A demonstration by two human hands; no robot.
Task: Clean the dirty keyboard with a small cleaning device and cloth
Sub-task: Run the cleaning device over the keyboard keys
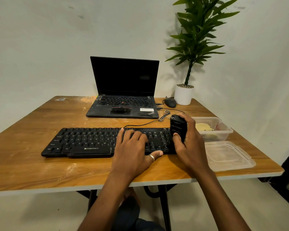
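the right hand (188, 139) is wrapped tight around the small cleaning device (178, 129), held upright over the right end of the keyboard (90, 141). the left hand (133, 147) lies flat and spread on the keys just beside it, pinning the board near the counter's (40, 172) front edge. the keyboard cable (145, 122) trails back toward the laptop (123, 90); a hard sweep could snag it. the open plastic tub (223, 130) and its lid (228, 155) sit by the right edge, where an elbow might knock them off. no cloth is clearly in sight.
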